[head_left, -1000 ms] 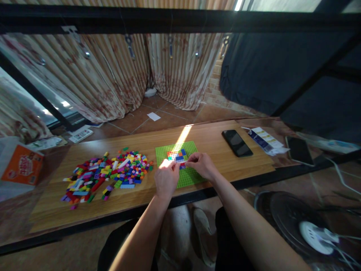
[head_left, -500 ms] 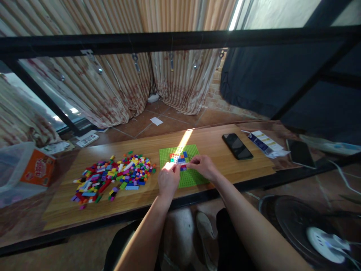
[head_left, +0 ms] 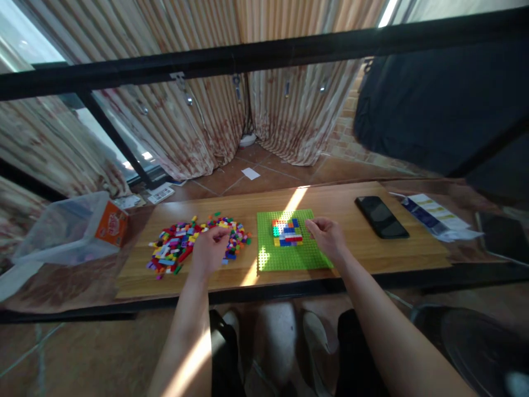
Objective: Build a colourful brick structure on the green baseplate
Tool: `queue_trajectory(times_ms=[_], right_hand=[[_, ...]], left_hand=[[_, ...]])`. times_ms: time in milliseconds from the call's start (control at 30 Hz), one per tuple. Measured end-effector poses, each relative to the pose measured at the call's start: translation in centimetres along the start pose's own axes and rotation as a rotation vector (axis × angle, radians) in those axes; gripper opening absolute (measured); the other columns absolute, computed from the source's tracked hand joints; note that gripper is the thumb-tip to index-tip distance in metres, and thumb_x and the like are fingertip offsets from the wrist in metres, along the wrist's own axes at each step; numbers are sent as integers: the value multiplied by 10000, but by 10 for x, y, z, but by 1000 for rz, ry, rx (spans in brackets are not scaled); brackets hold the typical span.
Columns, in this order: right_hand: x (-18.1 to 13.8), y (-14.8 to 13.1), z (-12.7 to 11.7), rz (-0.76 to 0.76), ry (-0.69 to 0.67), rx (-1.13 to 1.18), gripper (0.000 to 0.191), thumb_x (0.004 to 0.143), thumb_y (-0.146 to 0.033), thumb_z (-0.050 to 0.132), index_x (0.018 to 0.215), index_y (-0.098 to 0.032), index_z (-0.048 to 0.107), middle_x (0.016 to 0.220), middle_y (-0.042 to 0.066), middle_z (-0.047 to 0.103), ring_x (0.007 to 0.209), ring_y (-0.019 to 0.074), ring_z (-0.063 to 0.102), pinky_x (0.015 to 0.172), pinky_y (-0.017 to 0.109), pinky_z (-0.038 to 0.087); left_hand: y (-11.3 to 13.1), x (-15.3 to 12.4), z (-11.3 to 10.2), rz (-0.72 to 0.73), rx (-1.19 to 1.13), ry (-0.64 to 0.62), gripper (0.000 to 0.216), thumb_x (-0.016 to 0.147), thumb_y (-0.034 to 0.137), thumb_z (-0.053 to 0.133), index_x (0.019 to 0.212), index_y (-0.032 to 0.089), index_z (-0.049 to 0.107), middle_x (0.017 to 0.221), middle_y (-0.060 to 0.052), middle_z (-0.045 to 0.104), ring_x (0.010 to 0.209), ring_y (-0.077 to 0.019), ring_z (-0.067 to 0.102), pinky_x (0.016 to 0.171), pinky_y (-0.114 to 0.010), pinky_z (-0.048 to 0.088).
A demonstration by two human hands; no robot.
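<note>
My left hand (head_left: 210, 251) hovers above the right part of a pile of small coloured bricks (head_left: 176, 242), its fingers bent and loosely apart, with no brick visible in them. My right hand (head_left: 329, 238) is over the right side of a green studded baseplate (head_left: 273, 262), thumb and fingertips pinched together. Whatever is between those fingertips, if anything, is too small to make out. Near the plate's middle sits a patch of joined bricks (head_left: 288, 234) in blue, red, white, yellow, orange and teal, just left of my right fingertips.
The wooden board (head_left: 343, 193) carries a black phone (head_left: 381, 217) to the right, near some printed papers (head_left: 438, 218). A dark tablet-like device (head_left: 504, 237) lies farther right. A clear plastic tub (head_left: 70, 229) with an orange label stands at left. A black bar (head_left: 264, 52) crosses beyond the board.
My left hand has left the joined bricks and moved left over the loose pile. My right hand has drawn slightly away from the bricks, uncovering them. The view has turned left.
</note>
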State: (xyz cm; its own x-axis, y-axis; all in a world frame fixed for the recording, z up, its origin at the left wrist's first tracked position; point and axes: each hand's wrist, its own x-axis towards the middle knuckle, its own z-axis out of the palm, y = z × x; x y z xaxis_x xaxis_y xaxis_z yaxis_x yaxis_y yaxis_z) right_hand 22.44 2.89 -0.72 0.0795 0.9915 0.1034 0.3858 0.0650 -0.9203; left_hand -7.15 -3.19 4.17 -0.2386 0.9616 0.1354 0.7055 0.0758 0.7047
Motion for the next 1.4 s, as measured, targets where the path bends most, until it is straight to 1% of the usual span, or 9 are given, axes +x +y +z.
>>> queue_trajectory(times_ms=[133, 267, 400, 533, 767, 933, 1133, 1300, 1400], right_hand=[[-6, -12, 7, -109, -63, -137, 404, 821, -529, 516, 631, -185, 611, 557, 11, 554, 535, 141, 491, 500, 259, 323], [-12, -25, 12, -187, -125, -254, 396, 849, -493, 484, 616, -193, 596, 552, 5, 537, 544, 145, 487, 523, 268, 305], [-14, -31, 17, -207, -143, -299, 385, 859, -479, 481, 637, -195, 615, 586, 14, 587, 574, 156, 527, 549, 271, 322], [-15, -32, 19, -219, -164, -302, 372, 863, -464, 478, 649, -197, 623, 583, 11, 595, 565, 153, 527, 544, 268, 327], [-13, -28, 18, -234, -162, -332, 402, 866, -481, 477, 615, -194, 603, 546, -5, 540, 537, 137, 486, 523, 262, 308], [-10, -28, 14, -213, -117, -287, 388, 851, -475, 506, 615, -184, 608, 548, -11, 530, 541, 132, 476, 523, 257, 305], [-3, -20, 1, -116, 19, -144, 361, 820, -483, 539, 680, -168, 648, 571, 9, 573, 541, 143, 504, 513, 258, 328], [-3, -18, -1, -88, 43, -98, 343, 807, -471, 551, 675, -167, 640, 567, 10, 575, 530, 143, 506, 507, 259, 333], [-4, -21, 2, -103, 25, -106, 334, 806, -460, 549, 666, -169, 636, 554, 8, 564, 534, 143, 503, 507, 258, 329]], left_hand=[[-22, -13, -26, 24, 74, -175, 202, 712, 179, 557, 809, 202, 733, 832, -19, 747, 741, -176, 661, 710, -280, 497], [-32, -26, -33, 45, 264, -213, 177, 700, 148, 598, 793, 219, 731, 860, -21, 732, 723, -170, 639, 718, -288, 484], [-39, -33, -29, 68, 375, -201, 195, 707, 148, 623, 850, 225, 731, 928, -45, 713, 820, -202, 654, 771, -316, 491], [-37, -35, -23, 145, 363, -232, 244, 717, 124, 598, 873, 249, 738, 984, -34, 709, 949, -217, 651, 877, -324, 483], [-24, -34, -19, 100, 428, -257, 226, 758, 135, 570, 891, 231, 726, 1015, -46, 699, 969, -218, 639, 860, -317, 480], [-26, -30, -16, 105, 435, -269, 167, 777, 157, 579, 879, 204, 703, 1016, -52, 670, 960, -213, 623, 857, -316, 469], [-25, -24, -13, 235, 286, -167, 122, 845, 226, 530, 881, 192, 641, 975, -57, 659, 934, -210, 607, 813, -317, 467], [-12, -22, 2, 217, 248, -116, 149, 879, 284, 511, 936, 193, 613, 910, -54, 673, 864, -202, 618, 759, -310, 463], [3, -26, 16, 200, 213, -130, 174, 898, 332, 504, 948, 205, 613, 852, -29, 686, 770, -178, 628, 693, -284, 452]])
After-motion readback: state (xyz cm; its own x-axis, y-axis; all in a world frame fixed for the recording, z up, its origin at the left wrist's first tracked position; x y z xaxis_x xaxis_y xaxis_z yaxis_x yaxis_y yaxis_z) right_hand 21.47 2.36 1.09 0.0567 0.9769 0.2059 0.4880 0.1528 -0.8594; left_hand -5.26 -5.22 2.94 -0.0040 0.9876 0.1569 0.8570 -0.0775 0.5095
